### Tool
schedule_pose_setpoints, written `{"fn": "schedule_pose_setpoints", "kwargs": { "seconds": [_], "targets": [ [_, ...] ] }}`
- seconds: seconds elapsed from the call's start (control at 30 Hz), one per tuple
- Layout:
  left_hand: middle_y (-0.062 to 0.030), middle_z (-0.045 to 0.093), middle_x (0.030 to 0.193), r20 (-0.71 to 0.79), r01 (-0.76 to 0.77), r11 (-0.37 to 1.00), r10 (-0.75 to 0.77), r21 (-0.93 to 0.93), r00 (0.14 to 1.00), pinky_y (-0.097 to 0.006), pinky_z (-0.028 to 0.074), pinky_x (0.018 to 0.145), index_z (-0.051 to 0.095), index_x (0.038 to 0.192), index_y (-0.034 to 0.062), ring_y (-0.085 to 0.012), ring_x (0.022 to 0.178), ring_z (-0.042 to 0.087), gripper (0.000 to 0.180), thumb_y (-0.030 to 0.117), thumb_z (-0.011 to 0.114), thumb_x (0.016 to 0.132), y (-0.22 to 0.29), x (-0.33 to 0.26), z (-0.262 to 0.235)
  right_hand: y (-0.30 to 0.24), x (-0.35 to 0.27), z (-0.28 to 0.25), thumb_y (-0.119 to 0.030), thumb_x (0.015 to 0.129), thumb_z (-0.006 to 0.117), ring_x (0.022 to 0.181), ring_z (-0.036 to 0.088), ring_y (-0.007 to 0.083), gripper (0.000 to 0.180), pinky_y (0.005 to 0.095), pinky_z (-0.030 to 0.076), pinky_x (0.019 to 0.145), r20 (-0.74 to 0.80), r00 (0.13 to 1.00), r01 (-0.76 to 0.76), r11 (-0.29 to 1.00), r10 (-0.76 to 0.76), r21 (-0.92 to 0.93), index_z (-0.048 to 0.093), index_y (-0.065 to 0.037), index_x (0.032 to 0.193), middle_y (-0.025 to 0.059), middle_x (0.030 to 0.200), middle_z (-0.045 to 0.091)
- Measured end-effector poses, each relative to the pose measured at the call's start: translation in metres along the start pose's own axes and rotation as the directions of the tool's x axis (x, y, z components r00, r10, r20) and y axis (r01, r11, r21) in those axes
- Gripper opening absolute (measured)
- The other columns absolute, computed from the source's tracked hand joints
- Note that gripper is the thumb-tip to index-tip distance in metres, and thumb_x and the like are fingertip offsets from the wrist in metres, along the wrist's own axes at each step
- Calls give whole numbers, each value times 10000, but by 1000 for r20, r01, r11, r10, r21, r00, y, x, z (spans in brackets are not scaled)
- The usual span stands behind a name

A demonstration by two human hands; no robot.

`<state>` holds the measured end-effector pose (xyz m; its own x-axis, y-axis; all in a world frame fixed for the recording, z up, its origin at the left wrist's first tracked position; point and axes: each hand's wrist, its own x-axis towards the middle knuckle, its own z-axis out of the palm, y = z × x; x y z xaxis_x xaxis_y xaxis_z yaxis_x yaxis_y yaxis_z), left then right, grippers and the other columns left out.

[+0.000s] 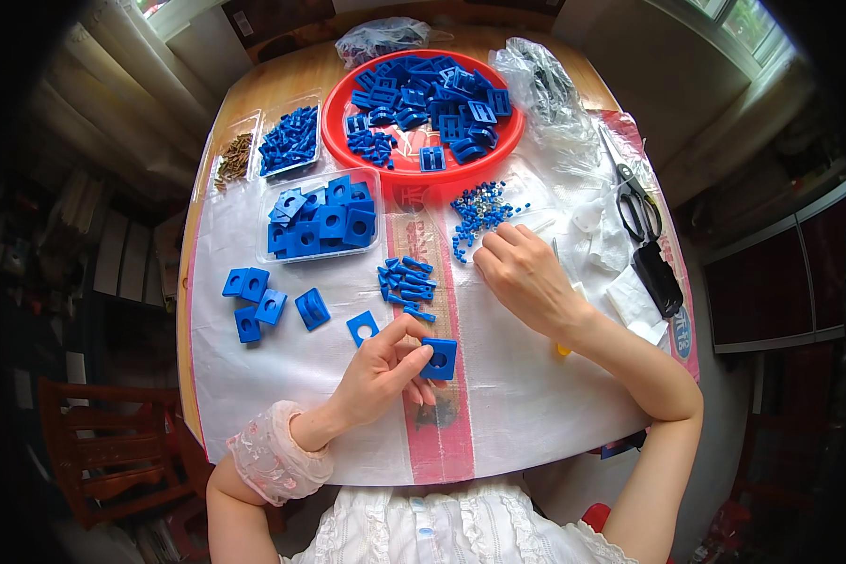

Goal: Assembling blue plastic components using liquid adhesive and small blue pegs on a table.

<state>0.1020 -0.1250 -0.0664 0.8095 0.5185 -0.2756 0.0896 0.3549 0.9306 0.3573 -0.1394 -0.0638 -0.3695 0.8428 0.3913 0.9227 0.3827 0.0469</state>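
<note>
My left hand [381, 371] pinches a blue square plastic piece with a round hole [445, 367] between thumb and fingers, above the pink stripe of the table cover. Just beyond that hand lies a flat blue plate with a hole [355, 321], partly covered by my fingers. My right hand [526, 279] has its fingertips drawn together at the near edge of a pile of tiny blue and pale parts [484, 207]. Anything in those fingertips is hidden. Between the hands is a small heap of blue wedge-shaped pieces [407, 282].
A red basin [423, 179] of blue parts stands at the back. Left of it are clear boxes of square pieces [324, 221], small blue pieces [289, 136] and brass-coloured screws [234, 160]. Loose blue pieces [271, 306] lie left; black-handled scissors [637, 207] and tissues [634, 299] right.
</note>
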Motion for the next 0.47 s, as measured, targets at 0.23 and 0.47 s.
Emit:
{"fn": "schedule_pose_setpoints", "kwargs": {
  "seconds": [0.23,0.47],
  "targets": [
    [-93,693,852,2,-4,1000,4,-1,1000,-192,514,504,469,1101,67,-112,606,670,122,155,479,1017,-1,0,0,1,6,3,-11,694,610,782,552,201,64,312,473,725,3,1000,-11,1000,11,-20,562,-53,692,68,744,558],
    [-99,697,856,4,0,1000,0,-2,1000,-195,516,511,470,1101,71,-116,612,671,120,158,476,1018,-1,0,-1,0,8,6,-13,690,625,790,557,201,62,308,478,734,6,1000,-25,999,25,-35,576,-49,702,66,750,570]
  ]
}}
